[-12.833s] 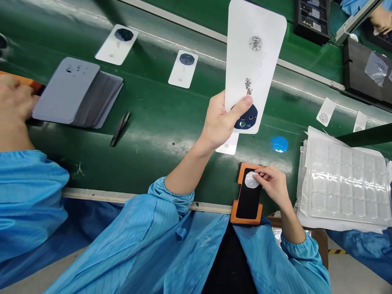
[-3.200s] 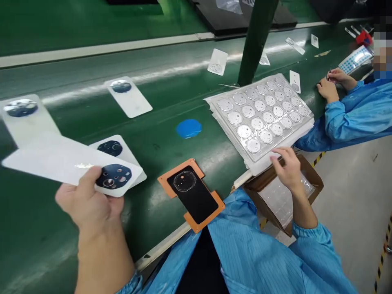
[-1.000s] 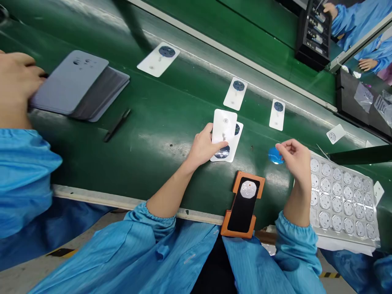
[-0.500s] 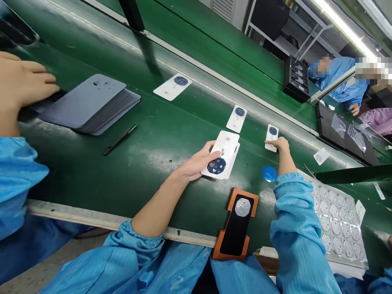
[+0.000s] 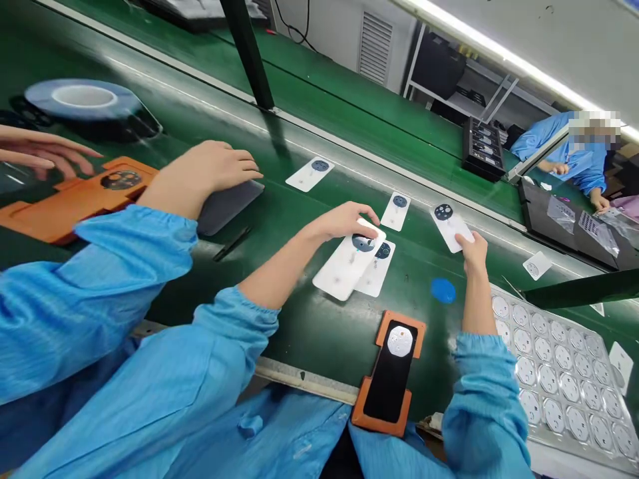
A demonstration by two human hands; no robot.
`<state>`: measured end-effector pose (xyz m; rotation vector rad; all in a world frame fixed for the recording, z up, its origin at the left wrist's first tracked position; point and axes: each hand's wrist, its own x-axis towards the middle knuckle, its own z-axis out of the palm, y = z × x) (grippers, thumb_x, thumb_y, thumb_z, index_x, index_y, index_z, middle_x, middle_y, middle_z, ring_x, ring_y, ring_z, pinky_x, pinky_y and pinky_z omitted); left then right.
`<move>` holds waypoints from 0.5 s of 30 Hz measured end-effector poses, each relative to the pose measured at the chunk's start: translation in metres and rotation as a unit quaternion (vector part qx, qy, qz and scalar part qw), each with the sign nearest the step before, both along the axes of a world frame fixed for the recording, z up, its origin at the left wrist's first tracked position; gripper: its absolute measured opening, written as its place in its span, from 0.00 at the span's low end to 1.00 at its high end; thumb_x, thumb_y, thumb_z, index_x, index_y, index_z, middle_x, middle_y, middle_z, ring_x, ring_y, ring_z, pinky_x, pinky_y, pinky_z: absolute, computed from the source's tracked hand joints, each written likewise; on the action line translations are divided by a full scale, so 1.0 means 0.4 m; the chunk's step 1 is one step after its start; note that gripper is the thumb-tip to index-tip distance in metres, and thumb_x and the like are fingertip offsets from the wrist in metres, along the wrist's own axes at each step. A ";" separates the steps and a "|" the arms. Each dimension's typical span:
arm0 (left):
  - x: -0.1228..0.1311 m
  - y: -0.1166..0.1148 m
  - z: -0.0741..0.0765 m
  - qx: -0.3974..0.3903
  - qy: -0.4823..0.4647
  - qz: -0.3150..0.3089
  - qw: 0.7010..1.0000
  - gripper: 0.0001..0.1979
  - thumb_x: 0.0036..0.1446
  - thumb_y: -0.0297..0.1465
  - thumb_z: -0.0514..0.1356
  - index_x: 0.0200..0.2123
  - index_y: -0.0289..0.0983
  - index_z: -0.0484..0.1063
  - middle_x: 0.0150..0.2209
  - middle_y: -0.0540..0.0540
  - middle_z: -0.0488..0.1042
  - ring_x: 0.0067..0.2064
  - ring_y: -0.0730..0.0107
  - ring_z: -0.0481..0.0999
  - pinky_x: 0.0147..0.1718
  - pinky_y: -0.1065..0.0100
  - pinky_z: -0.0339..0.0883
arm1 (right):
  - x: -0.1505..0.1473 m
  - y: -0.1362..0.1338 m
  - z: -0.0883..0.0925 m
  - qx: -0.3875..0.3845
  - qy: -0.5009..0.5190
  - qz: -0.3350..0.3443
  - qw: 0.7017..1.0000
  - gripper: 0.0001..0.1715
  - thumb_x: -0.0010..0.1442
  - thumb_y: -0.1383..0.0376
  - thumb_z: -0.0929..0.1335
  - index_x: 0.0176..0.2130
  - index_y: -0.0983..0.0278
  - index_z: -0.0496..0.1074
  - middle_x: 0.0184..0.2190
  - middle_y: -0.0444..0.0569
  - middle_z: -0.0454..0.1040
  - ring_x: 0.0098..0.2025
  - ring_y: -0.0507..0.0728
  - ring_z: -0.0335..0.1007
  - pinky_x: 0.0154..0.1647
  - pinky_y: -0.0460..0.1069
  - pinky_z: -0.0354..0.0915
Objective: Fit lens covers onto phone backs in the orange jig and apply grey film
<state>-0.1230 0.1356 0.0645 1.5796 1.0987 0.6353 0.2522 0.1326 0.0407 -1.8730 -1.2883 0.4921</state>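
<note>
My left hand (image 5: 347,221) pinches the far end of a white phone back cover (image 5: 335,271), next to its dark round camera area. Partly under that cover lies a second white back cover (image 5: 373,278). My right hand (image 5: 472,253) is closed on the lower end of another white back cover (image 5: 452,231), held tilted at the far side of the bench. Between my hands, farther back, a white back cover (image 5: 396,216) lies on the bench. Near my body sits an orange fixture (image 5: 383,424) with a black insert and a silvery round piece.
Right of my arm stands a clear tray (image 5: 569,362) of round pieces. A blue disc (image 5: 442,291) lies nearby. On the left, a co-worker's hand (image 5: 219,166) rests over grey panels (image 5: 232,207), near a black pen-like tool (image 5: 232,244), a tape roll (image 5: 84,96) and another orange fixture (image 5: 80,203).
The cover in my left hand has turned, its camera end now pointing away from me. My right hand has raised and tilted its cover. The co-worker's arm reaches farther into view; the view has shifted left.
</note>
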 end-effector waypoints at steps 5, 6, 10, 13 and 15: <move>0.112 0.047 -0.107 0.050 0.068 0.019 0.996 0.15 0.42 0.38 0.73 0.32 0.34 0.81 0.33 0.42 0.81 0.34 0.59 0.80 0.34 0.64 0.72 | -0.047 -0.198 0.061 0.085 0.165 0.045 0.982 0.28 0.50 0.49 0.74 0.44 0.64 0.71 0.38 0.48 0.76 0.33 0.53 0.70 0.30 0.47 0.67; 0.125 0.041 -0.125 0.068 0.071 0.036 0.995 0.15 0.43 0.38 0.72 0.33 0.34 0.81 0.36 0.41 0.81 0.39 0.56 0.80 0.39 0.62 0.73 | -0.055 -0.244 0.071 0.094 0.206 0.060 0.972 0.28 0.48 0.50 0.76 0.44 0.63 0.72 0.38 0.47 0.76 0.32 0.53 0.70 0.29 0.47 0.66; 0.132 -0.008 -0.119 0.146 0.065 0.108 0.981 0.27 0.54 0.43 0.65 0.53 0.34 0.76 0.58 0.35 0.74 0.61 0.47 0.70 0.56 0.56 0.66 | -0.078 -0.390 0.114 0.062 0.253 0.086 0.962 0.27 0.48 0.54 0.80 0.43 0.60 0.73 0.33 0.44 0.76 0.30 0.53 0.70 0.28 0.46 0.67; 0.132 -0.069 -0.034 0.170 -0.013 0.049 0.984 0.27 0.66 0.46 0.52 0.60 0.37 0.71 0.61 0.38 0.72 0.61 0.55 0.70 0.55 0.61 0.67 | -0.093 -0.429 0.145 0.017 0.218 0.126 0.968 0.25 0.50 0.54 0.79 0.44 0.59 0.74 0.31 0.43 0.77 0.30 0.54 0.71 0.28 0.47 0.66; 0.148 -0.120 0.026 0.137 -0.045 -0.112 0.983 0.25 0.64 0.46 0.57 0.57 0.38 0.74 0.54 0.41 0.77 0.53 0.59 0.76 0.47 0.66 0.70 | -0.108 -0.424 0.161 0.008 0.193 0.178 0.965 0.23 0.52 0.55 0.78 0.45 0.59 0.74 0.30 0.43 0.77 0.30 0.54 0.72 0.28 0.47 0.66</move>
